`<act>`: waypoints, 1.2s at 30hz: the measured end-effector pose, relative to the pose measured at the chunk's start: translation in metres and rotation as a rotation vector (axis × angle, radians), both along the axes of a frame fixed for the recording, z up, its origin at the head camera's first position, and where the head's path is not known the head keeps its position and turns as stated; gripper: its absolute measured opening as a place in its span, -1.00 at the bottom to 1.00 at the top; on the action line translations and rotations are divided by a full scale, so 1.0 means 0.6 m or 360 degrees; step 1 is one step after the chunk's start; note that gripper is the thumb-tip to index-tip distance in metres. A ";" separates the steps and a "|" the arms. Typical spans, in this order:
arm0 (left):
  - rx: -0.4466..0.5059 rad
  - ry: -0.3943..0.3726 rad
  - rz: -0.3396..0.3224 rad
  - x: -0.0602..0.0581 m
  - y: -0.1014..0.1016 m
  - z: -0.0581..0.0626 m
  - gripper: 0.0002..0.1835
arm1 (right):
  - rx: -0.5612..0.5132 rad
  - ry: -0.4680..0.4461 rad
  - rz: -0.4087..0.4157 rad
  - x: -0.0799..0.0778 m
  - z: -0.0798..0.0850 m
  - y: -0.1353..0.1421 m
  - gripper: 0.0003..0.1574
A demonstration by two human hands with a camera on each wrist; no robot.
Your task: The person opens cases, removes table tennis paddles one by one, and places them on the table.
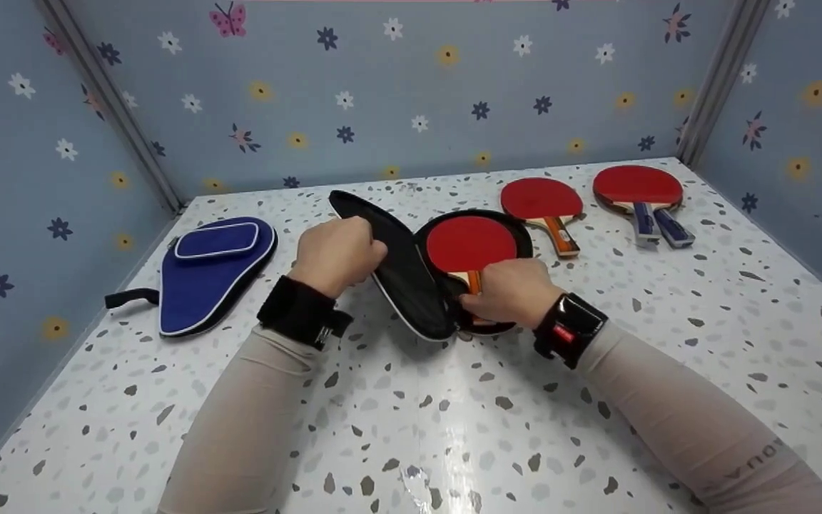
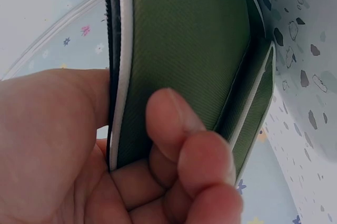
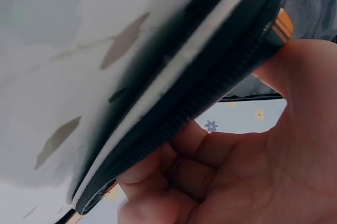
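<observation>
A paddle case lies unfolded mid-table, its black-lined lid (image 1: 404,275) raised to the left. In the left wrist view its outside is green (image 2: 184,50) with white piping. My left hand (image 1: 340,251) grips the lid's outer edge, fingers curled over it. In the case's other half (image 1: 523,235) lies a red table tennis paddle (image 1: 472,243) with an orange-striped handle. My right hand (image 1: 514,289) holds the paddle at its handle, covering part of it. In the right wrist view the thumb (image 3: 310,77) lies at the handle's end (image 3: 281,27), beside the zipper edge (image 3: 210,87).
A blue paddle case (image 1: 218,278) with white piping and a black strap (image 1: 131,297) lies at the left. At the back right are a red paddle (image 1: 543,198) and overlapping red paddles (image 1: 638,184) with blue handles. Flowered panels (image 1: 411,86) enclose the speckled table (image 1: 397,428).
</observation>
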State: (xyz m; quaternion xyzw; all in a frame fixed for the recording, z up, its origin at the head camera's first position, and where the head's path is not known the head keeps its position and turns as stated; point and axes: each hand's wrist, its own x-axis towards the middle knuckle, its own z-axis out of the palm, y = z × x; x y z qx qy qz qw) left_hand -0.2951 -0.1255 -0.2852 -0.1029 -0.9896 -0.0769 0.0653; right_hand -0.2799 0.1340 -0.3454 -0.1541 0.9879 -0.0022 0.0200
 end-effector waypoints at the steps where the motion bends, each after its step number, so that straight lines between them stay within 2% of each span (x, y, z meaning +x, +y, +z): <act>1: 0.0002 -0.0006 -0.0001 0.000 -0.001 0.000 -0.65 | 0.0017 -0.0008 -0.0002 -0.001 0.000 0.000 -0.20; 8: 0.0014 -0.0032 0.0018 0.002 -0.002 0.000 -0.67 | 0.0065 0.0037 -0.0001 -0.002 0.000 -0.001 -0.30; 17: 0.0012 -0.0014 0.0014 0.002 -0.002 -0.002 -0.66 | 0.0112 0.0025 -0.0023 -0.005 0.002 0.002 -0.35; 27: 0.0014 0.0019 0.0015 0.002 0.000 -0.004 -0.68 | 0.0081 0.0117 -0.0049 -0.003 0.005 0.010 -0.44; 33: -0.0007 0.0017 0.0018 0.002 0.001 -0.002 -0.67 | 0.0071 0.0247 -0.0104 -0.001 0.027 0.019 -0.56; 36: -0.0012 0.0015 0.0021 0.001 0.000 -0.002 -0.66 | 0.0049 0.0255 -0.0151 -0.001 0.046 0.028 -0.53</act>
